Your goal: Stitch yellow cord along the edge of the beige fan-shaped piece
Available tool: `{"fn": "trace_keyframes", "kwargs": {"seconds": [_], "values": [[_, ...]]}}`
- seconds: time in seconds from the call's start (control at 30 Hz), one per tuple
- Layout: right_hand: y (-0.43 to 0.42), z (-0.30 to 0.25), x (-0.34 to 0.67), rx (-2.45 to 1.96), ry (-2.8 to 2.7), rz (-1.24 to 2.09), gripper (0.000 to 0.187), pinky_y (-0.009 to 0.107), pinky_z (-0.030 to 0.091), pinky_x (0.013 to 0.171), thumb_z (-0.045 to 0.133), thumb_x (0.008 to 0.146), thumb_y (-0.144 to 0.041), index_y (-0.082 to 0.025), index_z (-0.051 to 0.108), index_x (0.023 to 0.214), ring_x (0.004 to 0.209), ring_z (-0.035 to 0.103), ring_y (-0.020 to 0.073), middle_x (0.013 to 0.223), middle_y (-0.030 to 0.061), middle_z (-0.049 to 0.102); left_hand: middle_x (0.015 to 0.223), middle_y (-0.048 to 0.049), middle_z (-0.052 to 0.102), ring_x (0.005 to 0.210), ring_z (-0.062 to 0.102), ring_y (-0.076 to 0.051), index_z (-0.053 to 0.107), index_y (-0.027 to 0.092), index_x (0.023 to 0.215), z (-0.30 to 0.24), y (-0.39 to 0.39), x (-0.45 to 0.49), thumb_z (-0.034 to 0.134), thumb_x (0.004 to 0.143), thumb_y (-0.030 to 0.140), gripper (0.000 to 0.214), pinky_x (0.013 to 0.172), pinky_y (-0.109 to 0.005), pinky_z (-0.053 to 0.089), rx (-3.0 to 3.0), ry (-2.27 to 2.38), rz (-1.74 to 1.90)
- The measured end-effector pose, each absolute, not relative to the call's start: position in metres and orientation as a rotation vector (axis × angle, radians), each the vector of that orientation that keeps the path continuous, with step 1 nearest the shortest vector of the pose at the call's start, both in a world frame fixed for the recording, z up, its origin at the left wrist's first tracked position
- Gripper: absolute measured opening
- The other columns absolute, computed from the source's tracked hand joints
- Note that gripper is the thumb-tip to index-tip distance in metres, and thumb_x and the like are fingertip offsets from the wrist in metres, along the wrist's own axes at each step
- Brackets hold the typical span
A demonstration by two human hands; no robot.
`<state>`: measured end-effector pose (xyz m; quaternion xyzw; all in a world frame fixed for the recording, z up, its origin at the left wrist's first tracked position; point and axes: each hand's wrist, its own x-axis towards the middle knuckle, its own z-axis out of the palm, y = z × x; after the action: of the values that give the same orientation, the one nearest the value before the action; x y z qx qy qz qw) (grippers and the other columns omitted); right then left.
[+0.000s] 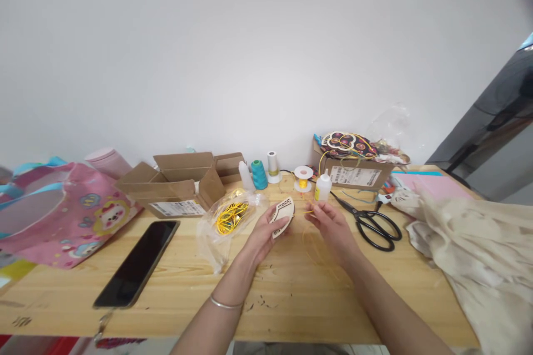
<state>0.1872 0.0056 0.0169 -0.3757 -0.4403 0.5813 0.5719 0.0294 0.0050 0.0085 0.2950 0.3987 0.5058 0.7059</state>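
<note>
My left hand (263,234) grips a pale fan-shaped piece (283,215) with cut-out patterns along its ends. Thin yellow cord (307,212) runs from the right edge of this piece to my right hand (331,226), whose fingertips are pinched on it. A loose length of the cord hangs in a faint loop below my right hand. Just beyond the hands stand a small white squeeze bottle (323,185) and a spool of yellow thread (303,179). Black-handled scissors (377,227) lie to the right of my right hand.
A plastic bag with yellow cords (230,218) lies left of my hands, near a black phone (139,263). Behind are an open cardboard box (179,186), a teal thread cone (259,175) and a filled box (353,175). A pink bag (79,216) and beige cloth (487,249) flank the table.
</note>
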Motion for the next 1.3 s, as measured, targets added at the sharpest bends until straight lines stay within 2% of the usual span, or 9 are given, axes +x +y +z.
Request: {"fn": "trace_keyframes", "kwargs": {"seconds": [0.27,0.37,0.43,0.5,0.57,0.87,1.03,1.17,1.3], "values": [[0.009,0.015,0.190,-0.914,-1.026,1.548,0.021,0.033,0.039,0.080,0.055,0.069,-0.038,-0.018,0.050,0.073,0.095,0.051,0.0177,0.090,0.0046,0.056,0.069,0.0005,0.059,0.057,0.057,-0.009,0.050,0.021,0.106,0.009,0.007,0.019,0.059,0.068,0.015,0.040,0.060,-0.022,0.047,0.575,0.731,1.138],[0.007,0.008,0.178,-0.949,-1.199,1.401,0.021,0.029,0.040,0.075,0.052,0.071,-0.038,-0.018,0.046,0.068,0.087,0.052,0.0161,0.080,0.0033,0.056,0.063,0.0009,0.057,0.058,0.057,-0.009,0.046,0.020,0.112,0.012,0.004,0.021,0.058,0.069,0.015,0.045,0.059,-0.021,0.047,0.587,0.653,1.101],[0.005,0.009,0.173,-0.931,-1.294,1.435,0.023,0.025,0.041,0.060,0.046,0.074,-0.040,-0.019,0.041,0.066,0.067,0.053,0.0136,0.065,0.0001,0.052,0.061,0.0020,0.056,0.056,0.056,-0.008,0.044,0.021,0.113,0.012,0.004,0.020,0.058,0.068,0.016,0.047,0.056,-0.019,0.047,0.608,0.632,1.147],[0.004,0.017,0.177,-0.943,-1.354,1.528,0.023,0.021,0.032,0.042,0.039,0.077,-0.041,-0.020,0.037,0.067,0.046,0.043,0.0095,0.052,-0.0042,0.043,0.063,0.0030,0.055,0.055,0.055,-0.007,0.043,0.023,0.113,0.011,0.005,0.017,0.060,0.067,0.015,0.049,0.054,-0.018,0.047,0.625,0.639,1.239],[0.004,0.033,0.189,-1.018,-1.364,1.452,0.020,0.018,0.022,0.036,0.038,0.078,-0.038,-0.020,0.035,0.069,0.039,0.032,0.0062,0.050,-0.0067,0.036,0.069,0.0026,0.057,0.054,0.054,-0.006,0.043,0.025,0.112,0.012,0.007,0.013,0.061,0.066,0.015,0.051,0.053,-0.018,0.047,0.652,0.680,1.300],[0.020,0.132,0.233,-0.978,-1.923,0.755,0.017,0.018,0.026,0.045,0.042,0.078,-0.033,-0.016,0.045,0.073,0.048,0.032,0.0065,0.054,-0.0052,0.036,0.085,-0.0036,0.059,0.057,0.055,-0.009,0.044,0.019,0.110,0.023,-0.008,0.013,0.067,0.060,0.017,0.055,0.052,-0.021,0.046,0.786,0.911,1.070],[0.023,0.139,0.217,-0.897,-2.123,0.740,0.018,0.018,0.027,0.046,0.040,0.079,-0.031,-0.015,0.047,0.074,0.049,0.033,0.0063,0.055,-0.0046,0.039,0.088,-0.0082,0.061,0.076,0.057,-0.016,0.047,0.017,0.110,0.019,-0.020,0.006,0.062,0.064,0.030,0.050,0.070,-0.030,0.045,1.043,1.039,0.924],[0.020,0.130,0.201,-0.822,-2.321,0.735,0.016,0.018,0.025,0.045,0.041,0.079,-0.028,-0.016,0.049,0.073,0.048,0.031,0.0058,0.052,-0.0059,0.037,0.115,-0.0080,0.051,0.109,0.042,-0.021,0.057,0.020,0.101,0.041,-0.021,0.010,0.060,0.065,0.032,0.038,0.094,-0.034,0.028,1.504,1.178,1.179],[0.017,0.133,0.192,-0.815,-2.289,0.869,0.015,0.017,0.024,0.045,0.042,0.078,-0.028,-0.015,0.048,0.071,0.047,0.031,0.0053,0.052,-0.0060,0.037,0.102,-0.0076,0.060,0.097,0.051,-0.019,0.059,0.018,0.099,0.065,-0.022,0.033,0.043,0.077,0.033,0.031,0.089,-0.032,0.034,1.625,0.840,1.042]]}}
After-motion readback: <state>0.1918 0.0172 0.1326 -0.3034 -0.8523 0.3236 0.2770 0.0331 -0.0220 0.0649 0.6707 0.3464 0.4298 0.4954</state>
